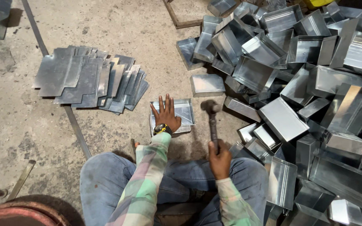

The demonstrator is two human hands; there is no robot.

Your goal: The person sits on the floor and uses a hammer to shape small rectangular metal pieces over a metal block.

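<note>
left hand [167,115] flat, fingers spread on tray [185,111] | right hand [219,157] grasping raised hammer [211,113]

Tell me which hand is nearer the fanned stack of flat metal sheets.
Left. The left hand presses a metal tray just right of the flat sheets; the right hand, gripping a hammer, is farther right.

- Bare concrete floor [139,33], dusty and stained.
- Fanned stack of flat cut metal sheets [91,79] lies at left.
- Shallow metal tray [181,111] sits at centre; a closed metal box [207,84] just beyond it.
- Big heap of folded metal boxes [306,83] fills the right side.
- Thin metal strip [74,125] runs across the floor under the sheets.
</note>
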